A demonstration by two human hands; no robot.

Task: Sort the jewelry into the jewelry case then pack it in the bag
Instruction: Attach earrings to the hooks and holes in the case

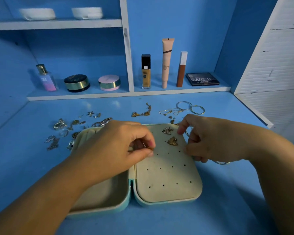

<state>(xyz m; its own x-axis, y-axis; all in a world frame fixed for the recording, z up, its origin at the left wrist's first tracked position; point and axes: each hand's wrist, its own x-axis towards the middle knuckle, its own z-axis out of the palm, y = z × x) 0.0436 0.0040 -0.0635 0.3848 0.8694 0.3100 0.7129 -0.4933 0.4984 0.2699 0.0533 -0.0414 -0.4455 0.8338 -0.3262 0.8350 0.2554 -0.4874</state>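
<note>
My left hand (126,146) pinches a tiny gold stud earring (150,150) over the mint-green jewelry case (130,199), above its cream perforated panel (168,189). My right hand (205,139) grips the panel's right edge with its fingers (182,131). The earring looks light, slippery and bendable, so I judge it best held by the head.

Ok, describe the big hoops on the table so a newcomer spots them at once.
Start at the open jewelry case on the blue table. Past its far right corner, toward the shelf edge, two thin hoops lie side by side. They are plain wide circles, while the pieces beside them are fine chain.
</note>
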